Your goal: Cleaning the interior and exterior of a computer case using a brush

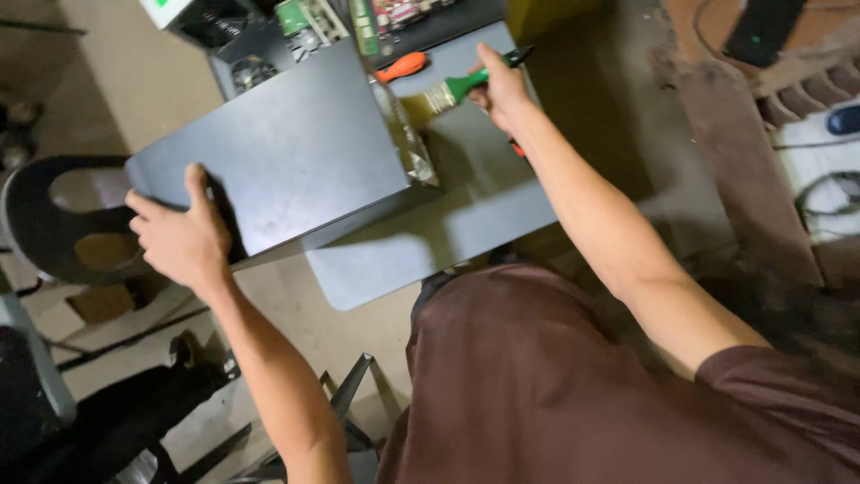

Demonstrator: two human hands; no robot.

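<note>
Two hands apart: my left hand point(179, 237) clamps the black panel's point(278, 152) edge; my right hand point(502, 90) grips a green-handled paintbrush point(452, 90).

The panel point(278, 152) lies on the table point(466, 224), screwdriver point(401, 67) behind it, brush point(457, 88) to its right.

The circuit boards point(358, 18) are cut off by the top edge. The orange-handled tool point(401, 67) is partly hidden behind the dark panel point(278, 152).
</note>
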